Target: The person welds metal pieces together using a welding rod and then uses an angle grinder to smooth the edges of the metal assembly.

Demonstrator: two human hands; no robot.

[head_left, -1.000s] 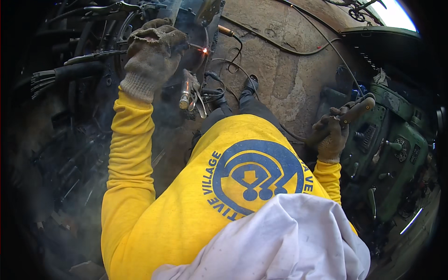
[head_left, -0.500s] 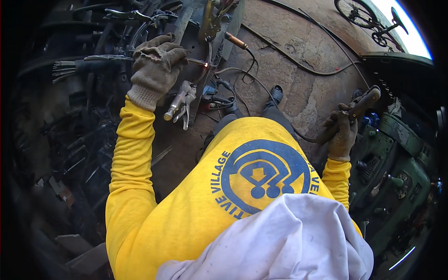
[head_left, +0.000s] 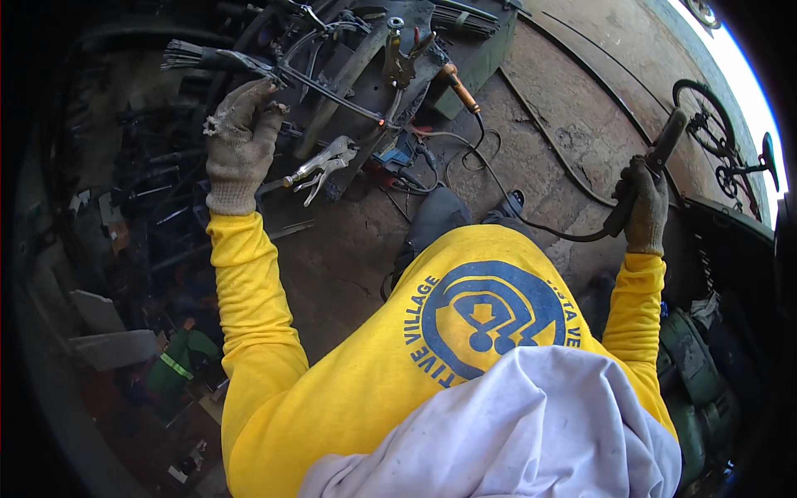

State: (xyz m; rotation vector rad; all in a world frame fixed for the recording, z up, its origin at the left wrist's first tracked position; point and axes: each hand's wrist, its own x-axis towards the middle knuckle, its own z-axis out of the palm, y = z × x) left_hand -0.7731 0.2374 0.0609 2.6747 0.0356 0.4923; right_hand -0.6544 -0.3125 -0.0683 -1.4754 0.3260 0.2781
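My gloved right hand [head_left: 646,203] grips a dark electrode holder [head_left: 667,141] with a thick cable running from it. A thin rod [head_left: 606,56] seems to reach from the holder's tip toward the upper left. My left hand [head_left: 245,145], in a worn, frayed glove, is raised with fingers curled but apart. It is beside a dark-handled wire brush [head_left: 187,56], and I see nothing in its grasp. A small orange glow shows on a thin metal bar [head_left: 344,101] at the metal bench. Locking pliers [head_left: 324,166] stick out from the bench edge.
A brass-coloured clamp [head_left: 401,65] and a copper-coloured tool [head_left: 459,87] are at the bench [head_left: 490,54]. Cables [head_left: 544,137] cross the concrete floor. A bicycle [head_left: 714,133] stands at the upper right. Dark metal parts [head_left: 158,174] crowd the left side.
The holder in my right hand has moved up. My left hand has shifted slightly left and down, off the thin bar. The glow is dimmer, and the view has turned.
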